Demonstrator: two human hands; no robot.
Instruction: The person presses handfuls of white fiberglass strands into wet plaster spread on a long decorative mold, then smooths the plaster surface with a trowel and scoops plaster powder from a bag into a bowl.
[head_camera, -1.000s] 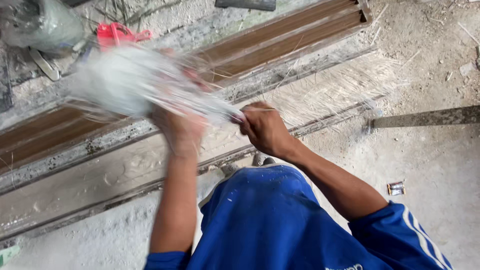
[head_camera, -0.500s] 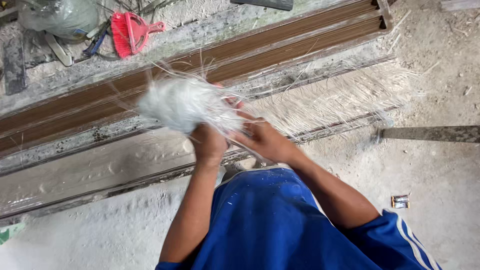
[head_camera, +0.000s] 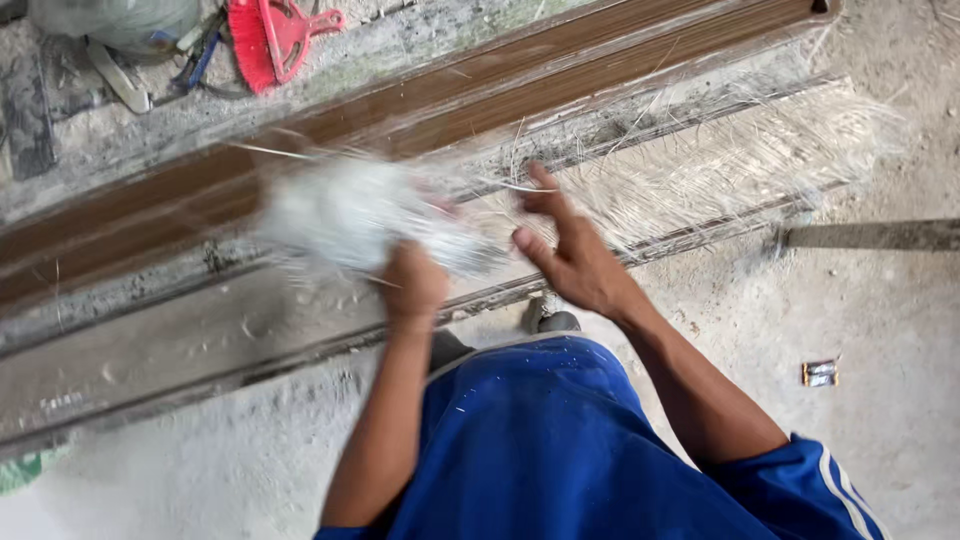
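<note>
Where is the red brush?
In the head view, the red brush lies at the top left on the gritty ground, beyond the long brown rail, next to a grey bag.

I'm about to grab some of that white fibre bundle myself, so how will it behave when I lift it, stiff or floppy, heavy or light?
Probably floppy: the white fibre bundle bunches loosely in the left hand. Likely light for its bulk, since one hand carries it. It seems apt to shed: loose strands stick out from it and lie spread on the long mould near the open right hand.
</note>
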